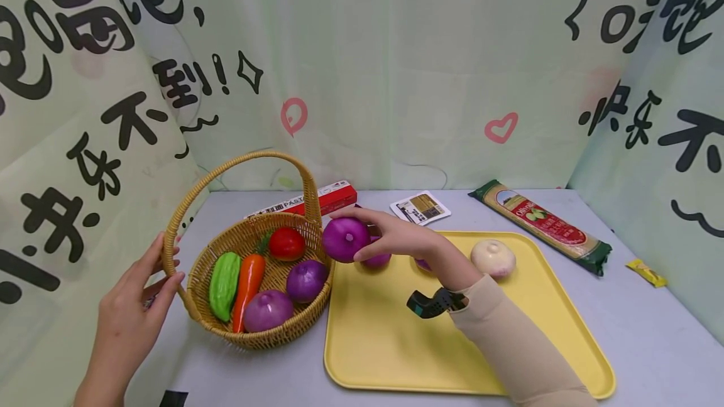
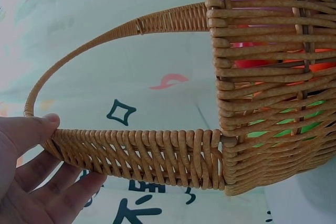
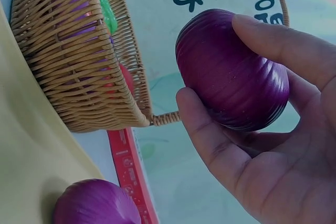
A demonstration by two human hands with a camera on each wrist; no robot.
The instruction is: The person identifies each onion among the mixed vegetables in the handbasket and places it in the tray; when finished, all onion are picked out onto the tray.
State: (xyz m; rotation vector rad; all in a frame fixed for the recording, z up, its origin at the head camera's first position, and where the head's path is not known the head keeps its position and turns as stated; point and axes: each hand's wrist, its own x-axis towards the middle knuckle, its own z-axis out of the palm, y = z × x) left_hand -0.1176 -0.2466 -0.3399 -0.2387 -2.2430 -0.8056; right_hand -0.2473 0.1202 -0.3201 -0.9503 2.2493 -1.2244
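My right hand (image 1: 390, 234) holds a purple onion (image 1: 345, 239) between thumb and fingers, beside the right rim of a wicker basket (image 1: 294, 331). In the right wrist view this onion (image 3: 226, 72) is raised, with the basket wall to its left. My left hand (image 1: 136, 294) grips the left part of the basket's arched handle (image 2: 136, 150), thumb on one side and fingers on the other. Inside the basket lie a ridged green vegetable (image 1: 224, 284), an orange carrot (image 1: 249, 287), a red tomato (image 1: 286, 244) and two purple onions (image 1: 268, 311).
A yellow tray (image 1: 407, 363) right of the basket bears a white onion (image 1: 493, 259) and purple onions (image 3: 97, 203), partly hidden by my right hand. Behind are a red pasta box (image 1: 338, 196), a flat packet (image 1: 420, 208) and a green-and-red bag (image 1: 537, 225). A small yellow packet (image 1: 647, 272) lies far right.
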